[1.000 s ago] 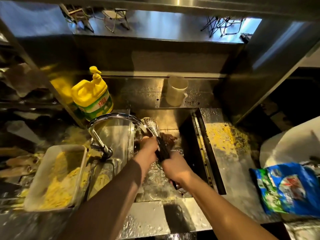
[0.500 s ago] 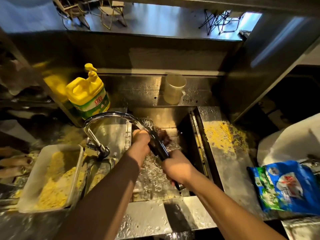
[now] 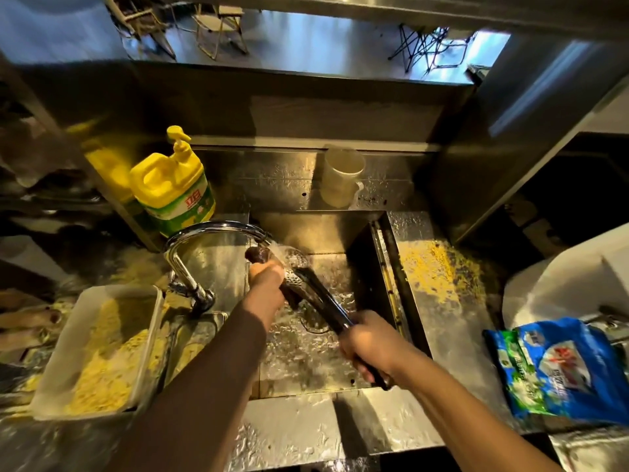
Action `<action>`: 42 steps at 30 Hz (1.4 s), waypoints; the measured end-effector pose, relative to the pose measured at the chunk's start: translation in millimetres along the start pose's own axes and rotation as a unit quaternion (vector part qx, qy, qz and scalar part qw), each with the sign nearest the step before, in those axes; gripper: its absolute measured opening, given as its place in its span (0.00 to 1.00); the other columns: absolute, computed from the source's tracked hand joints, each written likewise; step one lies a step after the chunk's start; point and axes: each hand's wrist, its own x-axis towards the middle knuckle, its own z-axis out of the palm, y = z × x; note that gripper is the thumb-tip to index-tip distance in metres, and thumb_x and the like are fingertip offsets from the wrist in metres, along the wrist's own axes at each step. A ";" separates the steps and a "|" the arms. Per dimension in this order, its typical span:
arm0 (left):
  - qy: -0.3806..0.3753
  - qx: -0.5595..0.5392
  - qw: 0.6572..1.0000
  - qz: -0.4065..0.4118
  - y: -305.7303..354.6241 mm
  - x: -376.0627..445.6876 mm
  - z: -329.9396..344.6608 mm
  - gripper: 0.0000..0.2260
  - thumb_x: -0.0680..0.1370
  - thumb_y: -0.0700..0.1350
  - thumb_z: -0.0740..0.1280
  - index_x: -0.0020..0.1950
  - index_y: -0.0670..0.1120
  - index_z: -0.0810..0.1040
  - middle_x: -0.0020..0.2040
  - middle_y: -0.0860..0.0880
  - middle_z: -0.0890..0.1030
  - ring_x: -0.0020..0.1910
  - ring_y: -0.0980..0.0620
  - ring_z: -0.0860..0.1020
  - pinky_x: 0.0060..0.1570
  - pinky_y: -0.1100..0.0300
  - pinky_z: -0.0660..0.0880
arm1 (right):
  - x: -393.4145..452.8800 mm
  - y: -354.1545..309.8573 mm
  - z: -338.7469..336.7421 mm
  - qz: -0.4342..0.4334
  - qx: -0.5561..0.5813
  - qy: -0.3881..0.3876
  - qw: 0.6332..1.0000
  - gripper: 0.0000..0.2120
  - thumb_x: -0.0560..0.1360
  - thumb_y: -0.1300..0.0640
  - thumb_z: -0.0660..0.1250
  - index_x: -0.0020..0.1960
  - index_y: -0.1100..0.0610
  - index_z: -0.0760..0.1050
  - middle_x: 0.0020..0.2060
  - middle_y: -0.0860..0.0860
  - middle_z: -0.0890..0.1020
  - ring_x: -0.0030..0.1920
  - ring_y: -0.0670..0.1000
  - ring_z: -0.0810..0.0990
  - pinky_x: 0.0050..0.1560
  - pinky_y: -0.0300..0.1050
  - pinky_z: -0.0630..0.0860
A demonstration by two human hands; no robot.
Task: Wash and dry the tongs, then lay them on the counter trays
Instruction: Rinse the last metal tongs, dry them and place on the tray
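**Tongs under the running tap, both hands on them**

I see the tongs (image 3: 318, 298) held slantwise over the sink (image 3: 384, 267), their perforated metal head up at the far left under the stream from the faucet (image 3: 218, 229), their dark handles running down toward the near right. My right hand (image 3: 369, 345) has its fingers curled round the handle end, gripping it, and the tip of the handle sticks out below the hand. My left hand (image 3: 267, 275) is closed on a dark brown scrubbing pad (image 3: 257, 255), which pokes out past the knuckles, and it presses against the head of the tongs. I cannot tell whether the pad itself is touching the metal there. Water is splashing off the head and the sink floor below is wet and rippled.

The faucet arches over from the left rim of the sink. Behind it, on the counter (image 3: 452, 321), stands a yellow dish soap jug (image 3: 173, 185) with a pump top. At the back ledge, right of the jug, sits a pale plastic cup (image 3: 340, 177). To the left of the sink is a white tray (image 3: 54, 369) holding yellow crumbs. More yellow crumbs (image 3: 439, 270) are scattered on the wet counter just right of the sink. Farther right lies a blue and green bag (image 3: 558, 369), with something large and white behind it.
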 end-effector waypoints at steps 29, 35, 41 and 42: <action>-0.229 -0.034 0.970 -0.074 -20.8 -32.2 -30.0 0.12 0.83 0.47 0.63 0.62 0.43 0.78 0.60 0.41 0.84 0.58 0.42 0.83 0.56 0.46 0.80 | 3.0 -3.9 7.9 -0.005 0.108 0.009 0.994 0.13 0.75 0.70 0.67 0.59 0.64 0.74 0.40 0.58 0.81 0.28 0.50 0.81 0.23 0.40 0.72; -0.187 0.002 0.980 -0.063 -14.5 -24.7 -3.2 0.08 0.83 0.38 0.60 0.57 0.38 0.78 0.52 0.37 0.83 0.51 0.39 0.83 0.57 0.41 0.79 | 11.1 -7.8 10.6 -0.014 -0.011 0.079 0.997 0.06 0.74 0.67 0.65 0.51 0.64 0.77 0.31 0.55 0.76 0.25 0.50 0.73 0.25 0.42 0.69; -0.084 0.024 0.995 -0.044 -15.6 -14.8 6.6 0.13 0.82 0.35 0.56 0.63 0.39 0.77 0.56 0.37 0.82 0.51 0.40 0.83 0.53 0.44 0.81 | 16.0 -9.3 19.7 -0.038 -0.080 0.080 0.993 0.06 0.74 0.64 0.64 0.48 0.61 0.78 0.32 0.54 0.79 0.27 0.50 0.76 0.24 0.42 0.70; -0.076 0.031 0.996 -0.030 -15.9 -15.5 8.1 0.14 0.82 0.34 0.56 0.64 0.39 0.75 0.56 0.38 0.82 0.50 0.40 0.82 0.52 0.45 0.81 | 18.1 -10.4 17.5 -0.035 -0.074 0.089 0.993 0.06 0.74 0.64 0.64 0.48 0.61 0.78 0.33 0.54 0.79 0.27 0.50 0.76 0.25 0.42 0.70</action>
